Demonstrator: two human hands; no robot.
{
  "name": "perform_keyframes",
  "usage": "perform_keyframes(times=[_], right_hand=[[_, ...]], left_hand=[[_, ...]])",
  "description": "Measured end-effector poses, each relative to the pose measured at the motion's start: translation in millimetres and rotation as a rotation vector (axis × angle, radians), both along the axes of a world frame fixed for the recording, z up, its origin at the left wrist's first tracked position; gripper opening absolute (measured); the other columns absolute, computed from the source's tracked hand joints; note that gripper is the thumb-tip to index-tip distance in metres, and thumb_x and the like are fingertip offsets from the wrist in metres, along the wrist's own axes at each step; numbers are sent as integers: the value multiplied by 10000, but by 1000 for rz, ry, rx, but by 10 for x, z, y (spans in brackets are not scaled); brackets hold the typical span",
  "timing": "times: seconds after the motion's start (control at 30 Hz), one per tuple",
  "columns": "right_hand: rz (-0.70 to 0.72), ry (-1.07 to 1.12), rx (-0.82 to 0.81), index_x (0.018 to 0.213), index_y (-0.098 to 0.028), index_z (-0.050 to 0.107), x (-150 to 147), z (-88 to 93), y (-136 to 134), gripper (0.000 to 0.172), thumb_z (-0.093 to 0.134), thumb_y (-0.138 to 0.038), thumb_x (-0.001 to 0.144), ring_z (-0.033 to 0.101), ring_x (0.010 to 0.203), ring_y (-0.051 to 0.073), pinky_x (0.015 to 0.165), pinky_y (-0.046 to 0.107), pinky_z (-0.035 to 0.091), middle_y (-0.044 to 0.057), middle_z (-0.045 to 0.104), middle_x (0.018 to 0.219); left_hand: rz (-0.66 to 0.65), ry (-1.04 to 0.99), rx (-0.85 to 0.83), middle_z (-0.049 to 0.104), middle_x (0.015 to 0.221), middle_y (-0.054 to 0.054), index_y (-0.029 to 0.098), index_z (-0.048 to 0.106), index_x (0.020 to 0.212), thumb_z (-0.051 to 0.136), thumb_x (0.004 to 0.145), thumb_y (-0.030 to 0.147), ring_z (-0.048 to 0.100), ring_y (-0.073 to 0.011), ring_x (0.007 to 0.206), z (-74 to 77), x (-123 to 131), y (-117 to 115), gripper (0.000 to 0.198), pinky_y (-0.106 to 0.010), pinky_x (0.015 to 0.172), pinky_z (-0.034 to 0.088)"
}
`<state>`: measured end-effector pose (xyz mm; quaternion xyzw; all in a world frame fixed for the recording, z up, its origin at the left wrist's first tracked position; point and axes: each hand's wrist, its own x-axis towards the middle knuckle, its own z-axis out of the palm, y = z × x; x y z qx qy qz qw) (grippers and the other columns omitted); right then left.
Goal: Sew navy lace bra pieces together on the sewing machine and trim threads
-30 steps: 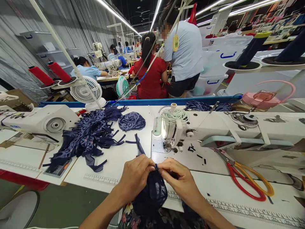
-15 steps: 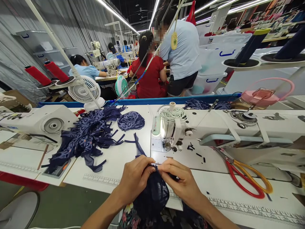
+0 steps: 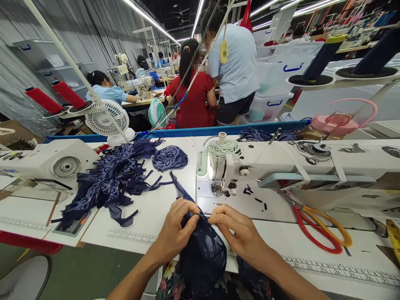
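A navy lace garment piece [image 3: 204, 250] hangs over the table's front edge toward my lap, and a narrow strip of it reaches back along the table. My left hand [image 3: 179, 223] pinches its upper edge between thumb and fingers. At the right side of that same edge, my right hand [image 3: 239, 231] is closed, its fingertips pressed together on the fabric. Just beyond both hands stands the sewing machine [image 3: 226, 166], its needle area lit. The cloth itself hides exactly what lies between the fingertips.
A heap of navy lace pieces [image 3: 109, 179] lies left, beside a single lace piece [image 3: 170, 158]. Scissors [image 3: 321, 229] with red and orange handles rest at the right. Dark scraps [image 3: 258, 200] dot the machine bed. A white fan [image 3: 108, 118] stands behind; co-workers [image 3: 193, 100] are beyond.
My hands have drawn slightly apart, the left shifting a little to the left along the edge. More of the navy fabric shows spread between them. The view has shifted slightly.
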<state>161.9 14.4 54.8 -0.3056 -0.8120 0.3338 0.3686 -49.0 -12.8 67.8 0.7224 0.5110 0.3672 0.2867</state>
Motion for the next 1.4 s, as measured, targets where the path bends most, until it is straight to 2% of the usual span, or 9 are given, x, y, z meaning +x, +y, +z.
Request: perform_keyframes(times=[0.13, 0.3, 0.47, 0.63, 0.83, 1.0, 1.17, 1.23, 1.4], right_hand=[[22, -96, -81, 998, -252, 625, 39, 83, 12, 242, 403, -173, 938, 583, 819, 170, 679, 274, 482, 62, 614, 969], [-16, -134, -131, 902, -244, 600, 16, 97, -23, 59, 542, -235, 899, 588, 850, 173, 650, 260, 472, 40, 630, 959], [-99, -107, -44, 777, -232, 552, 2, 70, -3, 164, 497, -231, 932, 590, 788, 165, 716, 290, 452, 16, 632, 810], [-69, -251, -20, 884, -221, 560, 80, 309, -122, 105, 474, -186, 932, 559, 722, 142, 658, 263, 418, 6, 617, 809], [141, -487, 103, 883, -235, 608, -179, 539, -217, 146, 492, -172, 942, 549, 770, 139, 652, 247, 370, 3, 618, 841], [-73, -539, 378, 816, -169, 576, -1193, 535, 436, 118, 508, -157, 911, 472, 543, 120, 492, 269, 222, -5, 577, 643], [-144, -380, 536, 1099, -167, 549, -1702, 638, 922, 244, 319, -182, 1019, 584, 842, 136, 582, 243, 341, 52, 640, 990], [-97, -314, 715, 1100, -155, 561, -1524, 437, 920, 235, 347, -138, 1003, 590, 828, 134, 600, 232, 383, 45, 646, 943], [58, -379, 831, 978, -150, 625, -700, -329, 866, 196, 442, -84, 950, 568, 643, 128, 571, 234, 436, 25, 628, 742]], left_hand=[[-24, 5, -37, 651, 970, -6, 239, 547, 960, 461, 963, 233, 611, -170, 970, -43, -13, 8, 86, -512, 1192, 154], [-29, 3, -38, 654, 958, 1, 240, 557, 968, 465, 953, 227, 618, -165, 957, -46, -17, 13, 93, -518, 1198, 144], [-45, -80, -125, 666, 969, -8, 233, 596, 962, 481, 955, 264, 615, -174, 987, -25, -18, 24, 119, -489, 1197, 155], [-129, -259, -298, 652, 914, -7, 196, 620, 905, 541, 935, 320, 609, -160, 932, 60, -35, -91, 150, -415, 1173, 207], [-235, -458, -540, 628, 857, -35, 162, 603, 865, 616, 879, 447, 563, -150, 793, 18, -379, -219, 286, -248, 719, 444], [59, -158, -252, 590, 788, -11, 177, 601, 919, 543, 913, 443, 532, -147, 690, 372, -1071, 313, 273, -252, 602, 420], [197, 587, 612, 651, 992, -46, 204, 591, 1031, 470, 952, 238, 592, -215, 885, 993, -1390, 513, 149, -347, 780, 462], [113, 849, 815, 662, 1020, -51, 194, 583, 1066, 447, 943, 135, 583, -214, 874, 815, -1236, 408, 192, -335, 746, 457], [5, 823, 745, 630, 811, -63, 125, 578, 964, 359, 933, 41, 553, -176, 687, -402, -406, 273, 236, -285, 579, 425]])
